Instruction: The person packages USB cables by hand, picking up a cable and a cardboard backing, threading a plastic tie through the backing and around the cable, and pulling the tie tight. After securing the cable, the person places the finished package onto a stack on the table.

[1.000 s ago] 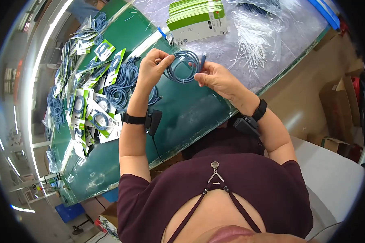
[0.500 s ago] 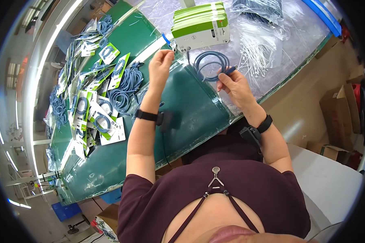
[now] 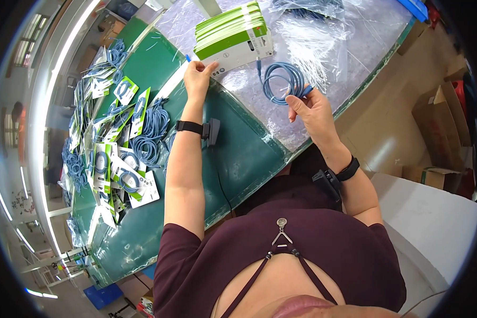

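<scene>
My right hand pinches a coiled blue cable by its side, thumb on top, and holds it over the plastic-covered part of the table. One plug end of the cable sticks up beside the coil, close to the card stack. My left hand is at the lower left corner of a stack of green and white packaging cards. Its thumb lies on the front card and the fingers curl at the card's edge, closed on that corner.
To the left lies a heap of carded cables with loose blue cable coils. White ties and a clear bag of cables are behind the right hand. The green table's edge runs in front of me; cardboard boxes stand at right.
My left hand has reached the card stack's corner and closed on the front card. The right hand still holds the cable coil. The whole view has shifted, the table sliding left.
</scene>
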`<act>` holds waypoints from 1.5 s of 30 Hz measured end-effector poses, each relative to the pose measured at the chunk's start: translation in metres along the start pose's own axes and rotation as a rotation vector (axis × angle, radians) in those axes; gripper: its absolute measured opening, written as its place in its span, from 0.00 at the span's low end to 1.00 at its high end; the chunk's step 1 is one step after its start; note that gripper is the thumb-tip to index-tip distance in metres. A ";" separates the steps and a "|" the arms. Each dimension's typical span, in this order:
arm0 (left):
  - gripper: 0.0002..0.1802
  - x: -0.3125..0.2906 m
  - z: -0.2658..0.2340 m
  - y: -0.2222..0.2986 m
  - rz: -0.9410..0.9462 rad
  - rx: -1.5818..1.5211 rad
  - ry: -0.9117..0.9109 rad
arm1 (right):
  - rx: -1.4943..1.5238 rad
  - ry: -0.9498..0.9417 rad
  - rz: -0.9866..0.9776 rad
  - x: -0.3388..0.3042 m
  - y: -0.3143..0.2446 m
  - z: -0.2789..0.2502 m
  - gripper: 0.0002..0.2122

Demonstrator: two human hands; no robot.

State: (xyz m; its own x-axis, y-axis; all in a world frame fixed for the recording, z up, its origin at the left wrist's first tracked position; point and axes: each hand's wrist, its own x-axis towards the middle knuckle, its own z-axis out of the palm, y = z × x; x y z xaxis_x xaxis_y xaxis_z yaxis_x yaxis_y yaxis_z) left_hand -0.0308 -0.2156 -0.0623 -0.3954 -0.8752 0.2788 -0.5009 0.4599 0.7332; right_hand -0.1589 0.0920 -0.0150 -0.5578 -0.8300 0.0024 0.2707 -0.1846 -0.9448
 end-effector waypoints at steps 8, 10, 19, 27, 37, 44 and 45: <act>0.22 0.002 -0.003 -0.006 0.018 0.008 0.033 | -0.254 0.024 -0.156 -0.021 -0.017 -0.001 0.07; 0.21 0.004 -0.004 -0.008 0.012 0.016 0.009 | -0.264 0.030 -0.229 -0.024 -0.019 0.000 0.08; 0.17 -0.002 -0.010 -0.005 0.094 0.024 0.029 | -0.347 0.021 -0.347 -0.034 -0.028 -0.002 0.08; 0.10 -0.020 -0.034 0.013 0.312 0.148 0.157 | -0.036 0.035 -0.195 -0.024 -0.015 -0.009 0.06; 0.10 -0.102 -0.017 0.080 0.141 -0.943 -0.120 | 0.252 -0.028 0.075 0.015 -0.009 0.015 0.10; 0.14 -0.141 -0.008 0.089 -0.065 -0.907 -0.297 | 0.286 -0.110 0.171 0.042 -0.006 0.031 0.11; 0.15 -0.145 -0.009 0.089 -0.067 -0.815 -0.337 | 0.339 -0.143 0.210 0.043 -0.003 0.031 0.11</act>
State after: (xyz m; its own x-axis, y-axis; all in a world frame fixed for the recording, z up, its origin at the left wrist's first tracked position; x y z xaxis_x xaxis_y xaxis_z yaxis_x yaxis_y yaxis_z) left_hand -0.0111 -0.0490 -0.0324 -0.6553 -0.7463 0.1164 0.1230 0.0466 0.9913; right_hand -0.1588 0.0405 -0.0019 -0.3552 -0.9282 -0.1110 0.6228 -0.1465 -0.7685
